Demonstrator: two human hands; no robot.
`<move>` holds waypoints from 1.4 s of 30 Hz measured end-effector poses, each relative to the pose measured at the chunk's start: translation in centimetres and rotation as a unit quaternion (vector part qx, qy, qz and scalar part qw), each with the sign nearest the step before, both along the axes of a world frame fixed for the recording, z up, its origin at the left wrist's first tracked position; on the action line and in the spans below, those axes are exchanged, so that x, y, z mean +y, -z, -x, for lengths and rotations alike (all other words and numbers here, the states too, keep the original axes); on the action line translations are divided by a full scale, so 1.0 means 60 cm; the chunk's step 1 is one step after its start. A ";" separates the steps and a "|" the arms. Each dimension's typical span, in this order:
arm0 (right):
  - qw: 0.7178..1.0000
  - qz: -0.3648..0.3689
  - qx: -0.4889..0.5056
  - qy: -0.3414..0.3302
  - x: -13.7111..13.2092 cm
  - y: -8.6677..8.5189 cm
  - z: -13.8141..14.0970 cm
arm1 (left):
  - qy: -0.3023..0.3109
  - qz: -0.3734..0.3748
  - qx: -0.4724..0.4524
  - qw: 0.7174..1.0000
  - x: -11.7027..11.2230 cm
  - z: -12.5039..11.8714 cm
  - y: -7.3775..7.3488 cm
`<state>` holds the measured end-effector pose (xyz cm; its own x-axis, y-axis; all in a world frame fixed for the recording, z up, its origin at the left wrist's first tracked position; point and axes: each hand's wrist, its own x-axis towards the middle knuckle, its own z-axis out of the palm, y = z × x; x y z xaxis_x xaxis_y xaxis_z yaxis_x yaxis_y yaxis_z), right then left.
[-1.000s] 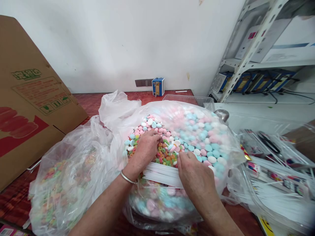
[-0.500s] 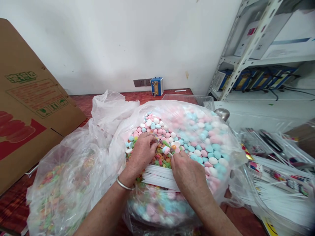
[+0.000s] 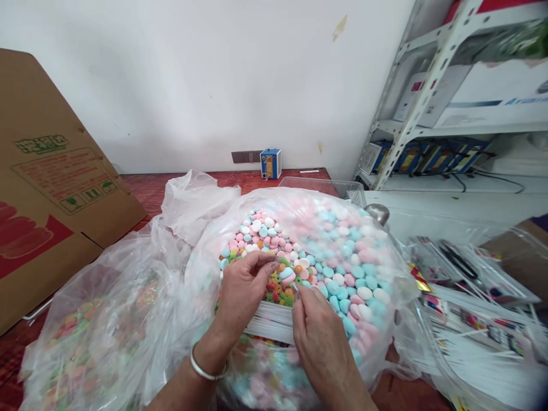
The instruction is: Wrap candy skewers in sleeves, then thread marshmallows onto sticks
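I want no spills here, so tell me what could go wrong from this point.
The right hand could knock the white sticks askew, since they lie right beside it. The ring-shaped candies lie against the pink, white and blue candies, so they might mix further. The loose plastic bag could sag inward by the left hand.

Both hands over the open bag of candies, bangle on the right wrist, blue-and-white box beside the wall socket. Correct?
One slip: the bangle is on the left wrist, not the right, as the head view shows. The rest stands: left hand and right hand over the open bag of candies, blue-and-white box beside the wall socket.
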<state>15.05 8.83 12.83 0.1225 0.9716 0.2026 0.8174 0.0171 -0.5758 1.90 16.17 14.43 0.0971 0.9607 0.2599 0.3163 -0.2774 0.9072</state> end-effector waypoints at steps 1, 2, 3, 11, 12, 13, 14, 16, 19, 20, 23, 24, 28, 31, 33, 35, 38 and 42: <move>0.999 -0.005 0.036 -0.005 -0.005 0.002 0.001 | -0.011 -0.034 0.006 0.999 -0.009 -0.001 0.001; 0.997 -0.005 0.072 -0.010 -0.010 0.002 0.001 | -0.018 -0.077 0.016 0.997 -0.017 -0.002 0.002; 0.994 -0.001 0.107 -0.016 -0.014 0.002 0.000 | -0.023 -0.123 0.025 0.992 -0.025 -0.003 0.003; 0.977 -0.030 0.210 -0.033 -0.044 -0.007 -0.007 | 0.011 -0.205 0.046 0.978 -0.048 -0.006 0.019; 0.977 -0.039 0.207 -0.035 -0.048 -0.003 -0.009 | 0.022 -0.201 0.040 0.979 -0.050 -0.006 0.019; 0.978 -0.043 0.202 -0.041 -0.052 0.002 -0.011 | 0.033 -0.191 0.033 0.981 -0.053 -0.006 0.020; 0.978 -0.037 0.199 -0.048 -0.057 0.008 -0.014 | 0.043 -0.176 0.027 0.983 -0.056 -0.004 0.021; 0.977 -0.014 0.205 -0.057 -0.068 0.019 -0.021 | 0.069 -0.151 0.020 0.986 -0.063 0.000 0.024; 0.974 -0.006 0.223 -0.044 -0.087 0.031 -0.029 | 0.108 -0.136 0.020 0.985 -0.075 0.000 0.030; 0.974 -0.015 0.223 -0.034 -0.093 0.033 -0.030 | 0.111 -0.128 0.018 0.985 -0.079 -0.003 0.032; 0.977 -0.053 0.204 -0.012 -0.101 0.033 -0.031 | 0.103 -0.087 0.005 0.991 -0.091 -0.019 0.039; 0.978 -0.064 0.197 -0.008 -0.100 0.033 -0.031 | 0.100 -0.075 -0.001 0.992 -0.095 -0.027 0.041; 0.981 -0.092 0.173 0.009 -0.090 0.036 -0.030 | 0.100 -0.055 -0.012 0.993 -0.110 -0.050 0.047; 0.983 -0.086 0.161 0.026 -0.080 0.039 -0.038 | 0.110 -0.074 0.009 0.991 -0.116 -0.055 0.048; 0.983 -0.072 0.165 0.027 -0.072 0.036 -0.051 | 0.129 -0.095 0.038 0.986 -0.113 -0.055 0.043; 0.984 -0.047 0.172 0.023 -0.060 0.030 -0.069 | 0.142 -0.100 0.075 0.982 -0.096 -0.055 0.034; 0.987 -0.020 0.148 0.057 -0.031 0.018 -0.097 | 0.113 -0.118 0.174 0.971 -0.045 -0.063 0.016; 0.991 -0.010 0.111 0.074 0.021 0.013 -0.116 | 0.133 -0.164 0.340 0.917 0.040 -0.089 0.010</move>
<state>21.99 10.11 12.03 0.3062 0.9360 0.1738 0.6655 -0.0799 -0.7421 7.23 18.56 13.84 0.5623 0.7614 0.3227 0.6597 -0.6483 0.3801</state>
